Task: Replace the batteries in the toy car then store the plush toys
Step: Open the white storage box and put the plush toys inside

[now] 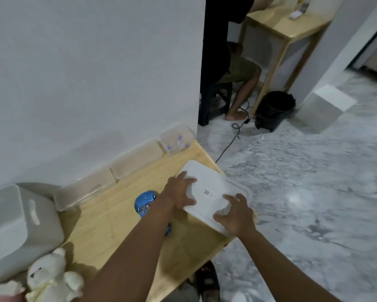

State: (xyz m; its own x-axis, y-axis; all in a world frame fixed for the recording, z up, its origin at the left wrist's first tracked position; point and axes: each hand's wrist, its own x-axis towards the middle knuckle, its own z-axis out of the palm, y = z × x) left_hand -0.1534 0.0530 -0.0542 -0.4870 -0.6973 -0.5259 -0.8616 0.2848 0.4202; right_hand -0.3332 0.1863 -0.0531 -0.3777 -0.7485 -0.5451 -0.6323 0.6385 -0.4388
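Observation:
A white box lid point(207, 184) lies on a container at the right end of the wooden table point(109, 223). My left hand point(180, 194) grips the lid's left edge and my right hand point(234, 215) grips its near edge, fingers spread over the top. A shiny blue toy car point(144, 202) sits on the table just left of my left wrist, partly hidden by my forearm. A white plush bear point(50, 277) lies at the table's near left corner.
A white storage bin point(15, 227) stands at the left. Several clear plastic boxes point(137, 160) line the wall. A seated person point(237, 68), a black bucket point(274, 110), a cable and a second wooden table are beyond. Marble floor lies to the right.

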